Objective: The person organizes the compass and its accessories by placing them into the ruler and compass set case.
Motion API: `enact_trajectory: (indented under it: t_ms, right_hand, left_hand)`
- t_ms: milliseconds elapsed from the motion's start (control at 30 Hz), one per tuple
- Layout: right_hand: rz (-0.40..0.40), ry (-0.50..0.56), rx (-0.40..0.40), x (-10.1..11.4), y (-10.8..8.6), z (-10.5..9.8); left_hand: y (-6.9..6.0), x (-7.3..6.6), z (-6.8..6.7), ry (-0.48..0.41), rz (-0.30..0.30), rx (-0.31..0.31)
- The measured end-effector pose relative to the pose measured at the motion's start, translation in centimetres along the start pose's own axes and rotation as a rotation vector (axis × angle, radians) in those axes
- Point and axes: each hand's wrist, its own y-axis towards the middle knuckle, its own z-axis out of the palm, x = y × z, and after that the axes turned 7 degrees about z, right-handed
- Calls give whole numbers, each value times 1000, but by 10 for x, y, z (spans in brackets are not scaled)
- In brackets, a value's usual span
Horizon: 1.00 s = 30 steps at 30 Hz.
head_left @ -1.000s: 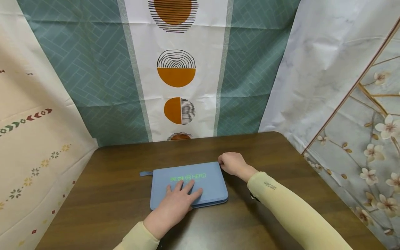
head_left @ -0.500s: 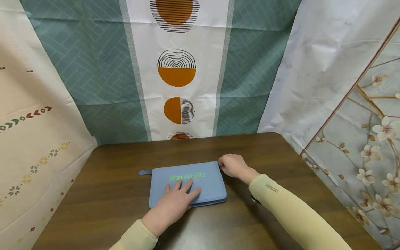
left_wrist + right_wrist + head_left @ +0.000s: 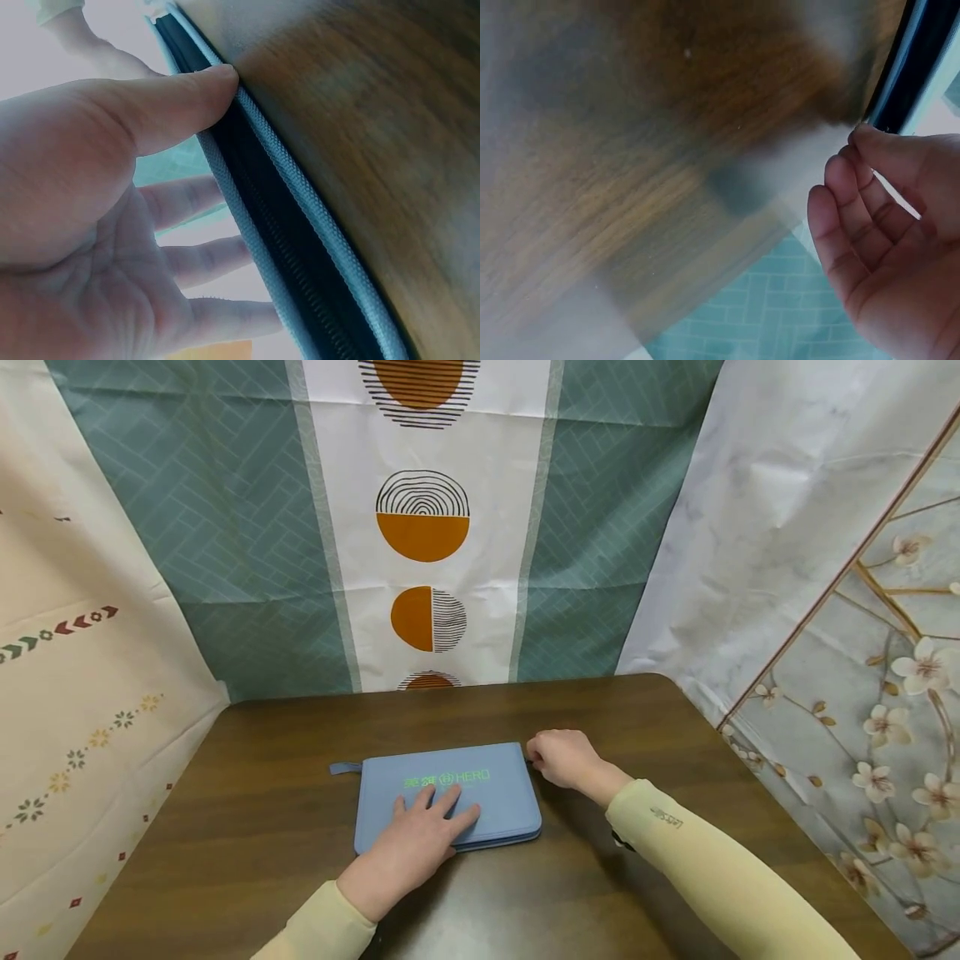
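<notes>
A flat blue zip case [image 3: 498, 810] with green lettering lies on the table, its strap pointing left. My left hand [image 3: 412, 839] rests on the cover with fingers spread and straight. In the left wrist view, its thumb [image 3: 184, 105] touches the front side, where a dark zipper [image 3: 289, 244] runs between two blue edges that stand slightly apart. At the case's far right corner, my right hand [image 3: 566, 758] pinches a tiny zipper pull [image 3: 863, 126] between thumb and curled forefinger. The pull is mostly hidden by the fingertips.
Brown wood-grain table [image 3: 277, 793] extends around the case on every side. A patterned cloth [image 3: 420, 643] hangs behind its far edge. More printed cloths [image 3: 112, 693] hang along the left and right sides.
My right hand has shifted slightly along the case's right side, towards me and a little outward. The left hand stays on the cover. The head view has shifted slightly.
</notes>
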Motion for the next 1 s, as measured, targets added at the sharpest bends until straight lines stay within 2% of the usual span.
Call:
enact_trajectory:
  t_ms: [233,633,1000]
  right_hand:
    - [-62,-9,-10,2,-11,2]
    - [-137,9,-3,9,-24,-4]
    - [-222,30,15,7,-44,-13]
  left_hand:
    - [0,-1,2,5,2,8]
    - [-3,0,-5,-16,-20,23]
    - [-1,1,-3,8,-1,17]
